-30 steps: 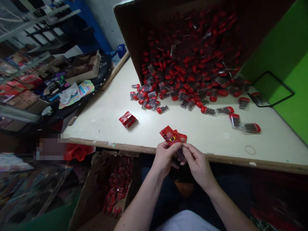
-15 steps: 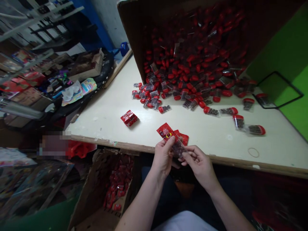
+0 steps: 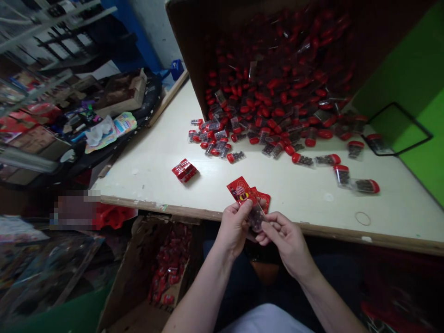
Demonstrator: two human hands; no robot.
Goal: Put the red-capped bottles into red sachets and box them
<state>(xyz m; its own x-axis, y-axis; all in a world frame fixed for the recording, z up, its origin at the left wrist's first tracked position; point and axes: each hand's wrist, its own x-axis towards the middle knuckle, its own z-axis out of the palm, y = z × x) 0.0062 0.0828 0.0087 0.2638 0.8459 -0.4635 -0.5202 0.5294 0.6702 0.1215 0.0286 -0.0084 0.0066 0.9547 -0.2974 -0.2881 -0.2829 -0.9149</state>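
At the table's near edge my left hand [image 3: 236, 224] is closed, thumb on top, around a red printed packet [image 3: 239, 188]. Dark round balls show through the clear lower part of this packet. My right hand [image 3: 286, 238] pinches that clear lower end between thumb and fingers. Whether the red and clear parts are one piece cannot be made out. Just behind the fingers, more red packets [image 3: 264, 199] with swirl prints lie on the table, partly hidden. Left of my hands sits a small stack of red packets [image 3: 185, 170].
A big tipped cardboard box [image 3: 187, 60] spills red-capped clear packs [image 3: 267, 111] of dark balls onto the white table [image 3: 149, 171]. Below the edge stands an open carton [image 3: 121, 282] with red packs. A rubber band [image 3: 362, 218] and black wire frame [image 3: 398, 129] are at right.
The packet in my hands has turned slightly more upright, and its clear end with the dark balls shows more plainly. Both hands keep their grip. The whole view has shifted a little.
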